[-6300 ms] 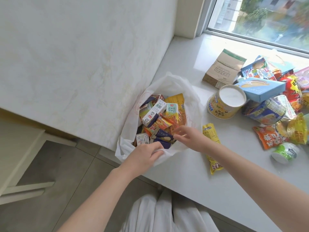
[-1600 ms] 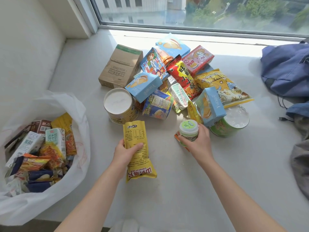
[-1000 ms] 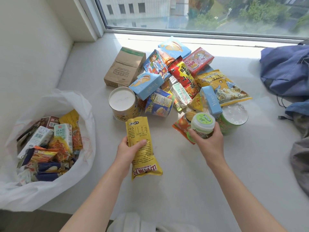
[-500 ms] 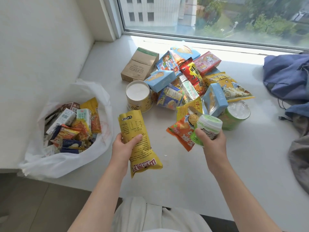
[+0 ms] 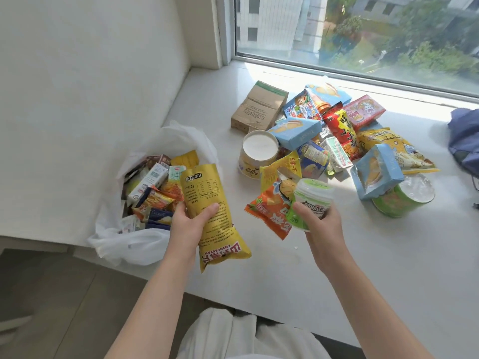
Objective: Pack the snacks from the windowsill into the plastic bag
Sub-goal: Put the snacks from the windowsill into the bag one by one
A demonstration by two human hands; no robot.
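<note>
In the head view, the left hand point(image 5: 191, 224) gripped a long, matte yellow foil packet point(image 5: 207, 198), thumb across its printed back and fingers curled behind. The packet was held above the windowsill point(image 5: 363, 268), a smooth white stone ledge. Its crimped top leaned over the mouth of the plastic bag point(image 5: 129, 244). That bag, thin, white and crumpled, sat at the sill's left edge against the wall. It was open and stuffed with small cartons and glossy wrappers.

The right hand point(image 5: 322, 226) clasped a squat, round, pale green plastic tub point(image 5: 312, 203) with a lid, its fingers wrapped round the labelled side. A crinkled orange pouch point(image 5: 269, 211) lay against the tub's left side, with a yellow sachet point(image 5: 281, 168) above it. Whether the fingers also pinched those two could not be told.

The rest of the snacks lay heaped farther back, near the window:
- a flat brown cardboard box point(image 5: 259, 107)
- a cylindrical tub with a white lid point(image 5: 259, 151)
- a light blue carton point(image 5: 294, 132) leaning on the tub
- a shiny red bag point(image 5: 342, 130)
- a pink box point(image 5: 364, 110)
- a large yellow crisp bag point(image 5: 388, 149)
- a second blue carton point(image 5: 377, 172) propped on a green cup with a foil lid point(image 5: 399, 200)

Dark blue fabric point(image 5: 465, 136) lay bunched at the right edge.
</note>
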